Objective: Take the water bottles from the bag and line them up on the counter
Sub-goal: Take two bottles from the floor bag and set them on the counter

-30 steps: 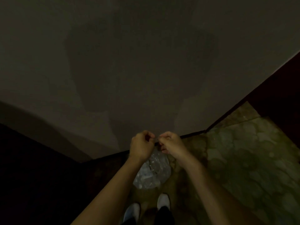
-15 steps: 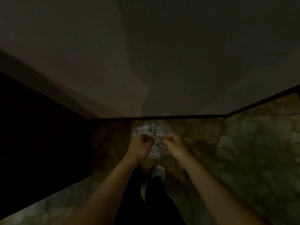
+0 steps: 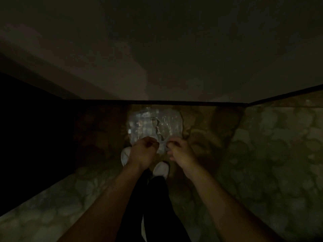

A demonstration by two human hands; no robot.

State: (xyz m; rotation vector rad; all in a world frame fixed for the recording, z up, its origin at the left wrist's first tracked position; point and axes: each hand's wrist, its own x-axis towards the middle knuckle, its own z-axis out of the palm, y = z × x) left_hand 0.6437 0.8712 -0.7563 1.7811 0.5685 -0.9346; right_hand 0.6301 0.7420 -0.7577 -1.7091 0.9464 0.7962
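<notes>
Left hand [image 3: 142, 151] and right hand [image 3: 178, 151] both curled, pinching bag [image 3: 154, 125] top edge from either side. Bag just beyond knuckles, on floor [image 3: 262, 154] by wall; bottles inside indistinct. Hands equally near.

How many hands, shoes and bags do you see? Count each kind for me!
Hands: 2, left hand and right hand, both pinching the bag's top
Shoes: 2, white shoes
Bags: 1, clear plastic bag
Total: 5
</notes>
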